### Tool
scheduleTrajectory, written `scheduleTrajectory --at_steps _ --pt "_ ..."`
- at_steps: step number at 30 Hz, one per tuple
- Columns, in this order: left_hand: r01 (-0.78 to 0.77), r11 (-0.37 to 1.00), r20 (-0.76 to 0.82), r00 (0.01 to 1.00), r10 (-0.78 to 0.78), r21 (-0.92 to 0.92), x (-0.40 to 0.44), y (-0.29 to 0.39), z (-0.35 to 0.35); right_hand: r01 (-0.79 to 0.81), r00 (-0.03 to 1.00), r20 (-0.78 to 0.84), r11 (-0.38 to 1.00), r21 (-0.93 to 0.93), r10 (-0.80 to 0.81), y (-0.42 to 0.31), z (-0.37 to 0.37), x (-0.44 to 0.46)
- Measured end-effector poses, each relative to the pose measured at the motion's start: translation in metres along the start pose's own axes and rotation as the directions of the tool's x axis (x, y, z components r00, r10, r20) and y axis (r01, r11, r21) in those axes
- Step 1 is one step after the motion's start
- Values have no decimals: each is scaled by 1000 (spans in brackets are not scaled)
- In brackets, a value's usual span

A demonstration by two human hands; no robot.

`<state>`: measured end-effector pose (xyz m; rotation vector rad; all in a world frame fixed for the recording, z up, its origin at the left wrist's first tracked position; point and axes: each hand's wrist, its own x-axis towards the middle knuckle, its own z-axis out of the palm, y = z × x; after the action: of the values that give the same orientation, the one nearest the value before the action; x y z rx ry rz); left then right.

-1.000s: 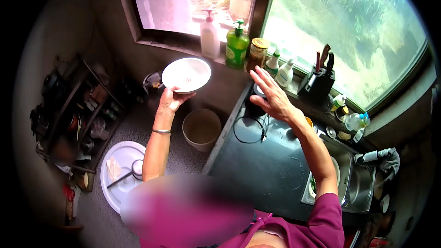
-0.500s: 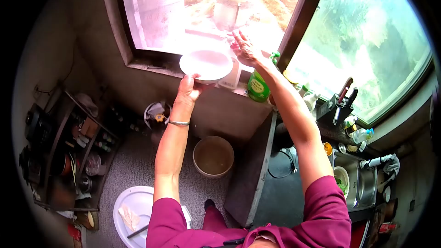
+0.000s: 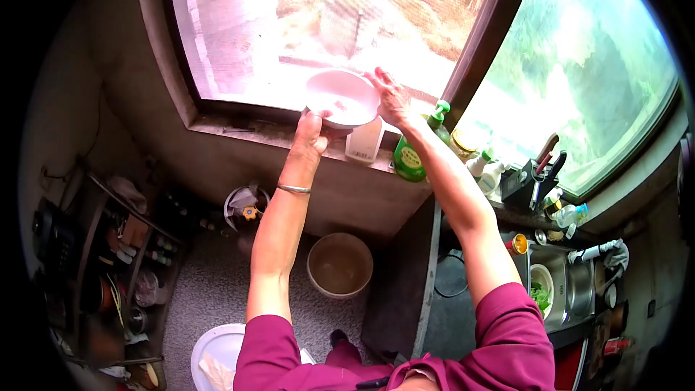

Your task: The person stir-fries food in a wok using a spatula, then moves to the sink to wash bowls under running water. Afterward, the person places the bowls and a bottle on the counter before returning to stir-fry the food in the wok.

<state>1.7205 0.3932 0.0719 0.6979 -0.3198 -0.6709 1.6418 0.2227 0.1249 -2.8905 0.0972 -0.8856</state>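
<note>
A white bowl (image 3: 339, 95) is held up in front of the window, with a few small bits inside that are too small to name. My left hand (image 3: 311, 135) grips its near left rim, thumb on top and fingers underneath. At the bowl's right edge is my right hand (image 3: 392, 99), its fingers stretched out and apart. Whether it touches the rim is hard to tell. Below and behind the bowl, a pale bottle (image 3: 364, 140) stands on the window sill, next to a green pump bottle (image 3: 411, 156).
A bucket (image 3: 339, 266) stands on the floor below. Right of it are a dark counter (image 3: 447, 311) and a steel sink (image 3: 580, 291) with greens in a bowl (image 3: 541, 289). A knife block (image 3: 527, 187) stands by the right window. Shelves (image 3: 119, 275) line the left side.
The view has shifted toward the window. My left hand has raised the bowl toward the window, and my right hand has come across from the right to the bowl's edge.
</note>
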Motion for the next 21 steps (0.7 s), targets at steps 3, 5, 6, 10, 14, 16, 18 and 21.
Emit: scheduleTrajectory --at_steps 3,5,6,10,14,16,18,21 --pt "31 1000 7 999 -31 2 -3 1 0 40 999 -12 999 -21 -41 4 4 -1" --pt "38 999 2 999 -38 7 -4 2 1 47 999 -6 998 -36 -47 8 5 0" --pt "51 999 3 999 -51 9 -2 1 -1 57 998 0 997 -51 -57 8 4 0" --pt "64 997 20 998 -63 -48 1 0 0 21 996 84 999 -26 -19 10 1 4" --pt "66 998 -1 998 -66 -14 -6 8 1 70 997 35 996 -56 -68 8 -1 -1" --pt "84 996 7 996 -84 -24 -9 13 2 106 991 -82 994 16 -104 8 -7 -8" --pt "104 994 21 994 -103 -29 -15 16 7 122 978 -178 991 60 -110 6 -12 -19" --pt "71 995 -26 997 -72 -64 -26 14 19 -30 989 -134 964 264 67 4 -21 -48"
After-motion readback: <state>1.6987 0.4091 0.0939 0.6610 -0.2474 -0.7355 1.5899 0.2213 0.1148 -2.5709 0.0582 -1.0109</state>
